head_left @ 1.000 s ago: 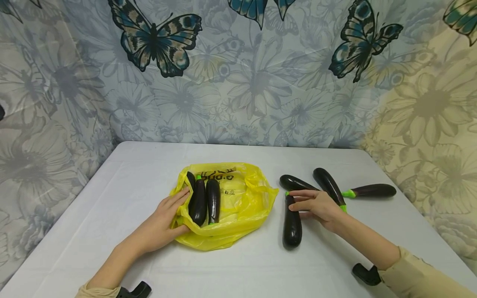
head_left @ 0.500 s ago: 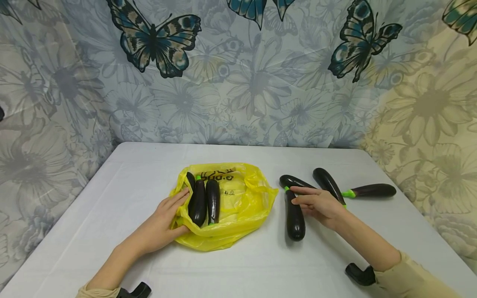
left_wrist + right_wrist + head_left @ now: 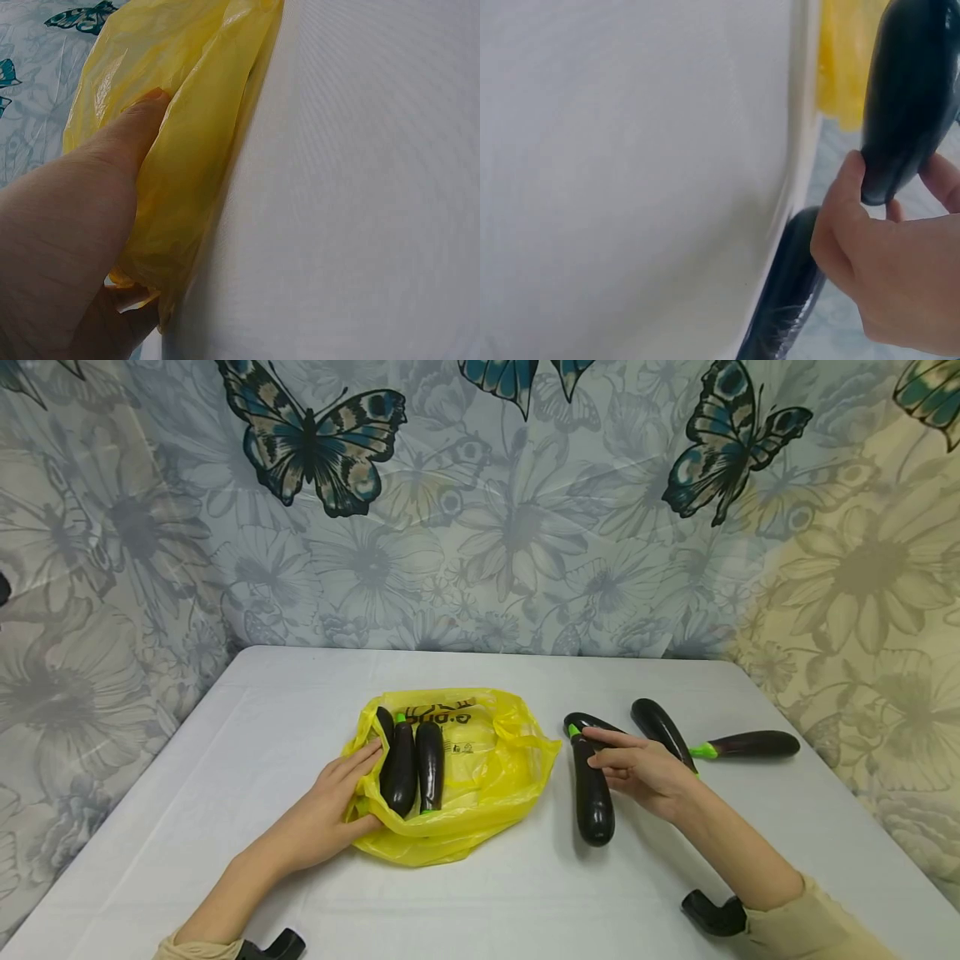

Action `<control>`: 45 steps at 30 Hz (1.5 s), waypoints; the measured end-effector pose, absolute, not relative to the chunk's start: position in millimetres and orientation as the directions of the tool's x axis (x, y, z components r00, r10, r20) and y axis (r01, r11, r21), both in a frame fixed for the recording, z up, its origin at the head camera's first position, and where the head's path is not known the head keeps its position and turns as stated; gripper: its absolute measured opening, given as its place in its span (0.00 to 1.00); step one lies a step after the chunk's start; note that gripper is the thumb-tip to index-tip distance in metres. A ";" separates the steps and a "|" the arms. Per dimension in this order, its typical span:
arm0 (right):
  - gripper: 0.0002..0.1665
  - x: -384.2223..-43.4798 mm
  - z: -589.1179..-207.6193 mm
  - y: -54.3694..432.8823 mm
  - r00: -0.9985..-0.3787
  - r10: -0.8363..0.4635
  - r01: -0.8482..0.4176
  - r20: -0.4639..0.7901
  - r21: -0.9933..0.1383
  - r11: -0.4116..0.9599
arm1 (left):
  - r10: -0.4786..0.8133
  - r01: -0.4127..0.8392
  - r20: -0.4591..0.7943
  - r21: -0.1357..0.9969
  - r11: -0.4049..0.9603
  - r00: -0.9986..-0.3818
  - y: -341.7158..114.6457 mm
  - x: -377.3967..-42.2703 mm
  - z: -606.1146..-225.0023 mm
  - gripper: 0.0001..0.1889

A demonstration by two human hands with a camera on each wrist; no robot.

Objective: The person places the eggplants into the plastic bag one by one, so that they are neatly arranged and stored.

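Note:
In the head view my left hand (image 3: 341, 789) holds the left side of a yellow plastic bag (image 3: 487, 777), its thumb (image 3: 139, 127) against the plastic in the left wrist view. Inside the bag, two dark eggplants (image 3: 402, 768) lie side by side, with part of another behind at the left. To the bag's right, my right hand (image 3: 637, 772) pinches an eggplant (image 3: 595, 802) near its green-stemmed end between thumb and fingers. That eggplant's rounded end points toward me, and the right wrist view has it lifted over the table.
Behind the right hand lies an eggplant (image 3: 588, 721), partly covered by it. Two more, one slanting (image 3: 660, 727) and one lying crosswise (image 3: 753, 743), rest at the right on the white table (image 3: 300, 710). A patterned cloth backdrop (image 3: 517, 552) hangs behind.
The right hand has raised the eggplant slightly, and its green stem end has shifted away from me while the rounded end swung a little right. The left hand and the bag stay put.

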State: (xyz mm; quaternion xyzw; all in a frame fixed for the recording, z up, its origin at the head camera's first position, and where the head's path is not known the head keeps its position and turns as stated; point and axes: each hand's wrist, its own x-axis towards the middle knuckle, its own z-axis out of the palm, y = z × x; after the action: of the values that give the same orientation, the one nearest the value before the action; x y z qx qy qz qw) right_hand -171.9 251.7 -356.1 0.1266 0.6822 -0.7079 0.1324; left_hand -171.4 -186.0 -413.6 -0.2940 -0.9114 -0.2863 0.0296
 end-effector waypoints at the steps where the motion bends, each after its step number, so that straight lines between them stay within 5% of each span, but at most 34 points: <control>1: 0.40 -171.6 -355.3 251.8 -0.934 -0.021 0.357 -0.357 -0.933 -0.047 | 0.519 0.552 0.221 0.505 0.663 -0.826 -185.9 -171.5 -413.6 0.45; 32: 0.39 -183.4 -298.4 178.0 -0.969 -0.139 0.246 -0.206 -0.875 -0.417 | 0.522 0.554 0.219 0.505 0.662 -0.824 -186.9 -171.9 -414.5 0.45; 45: 0.35 -206.5 -315.9 131.1 -0.987 0.001 0.150 -0.158 -0.936 -0.319 | 0.521 0.552 0.219 0.509 0.660 -0.825 -186.1 -171.5 -414.6 0.45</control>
State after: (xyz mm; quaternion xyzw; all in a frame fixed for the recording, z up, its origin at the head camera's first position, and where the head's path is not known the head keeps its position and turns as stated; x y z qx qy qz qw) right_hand -206.5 131.1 -315.9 0.0646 0.5817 -0.8096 0.0459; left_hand -171.5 -186.1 -414.6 -0.2946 -0.9107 -0.2882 0.0270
